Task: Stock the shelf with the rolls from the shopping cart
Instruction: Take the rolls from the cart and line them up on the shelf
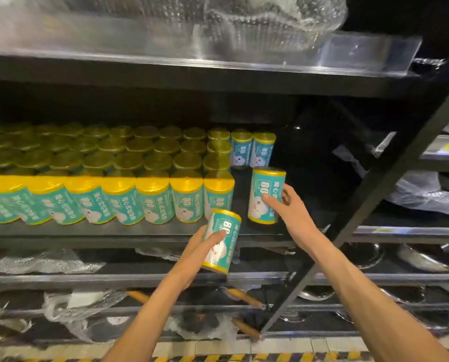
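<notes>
The black shelf (129, 231) holds several rows of teal rolls with yellow tops (153, 197), filling its left and middle. Two more rolls (252, 150) stand at the back right. My right hand (288, 207) grips one upright roll (264, 189) standing at the right end of the front row, a gap away from its neighbour. My left hand (200, 254) holds another roll (224, 236), tilted, just in front of the shelf edge below the front row. The shopping cart is out of view.
The right part of the shelf (309, 178) is dark and bare behind my right hand. A slanted black frame post (375, 194) runs down the right side. Clear plastic containers (244, 27) sit on the shelf above. Wrapped pans and metal ware (422, 259) lie on lower shelves.
</notes>
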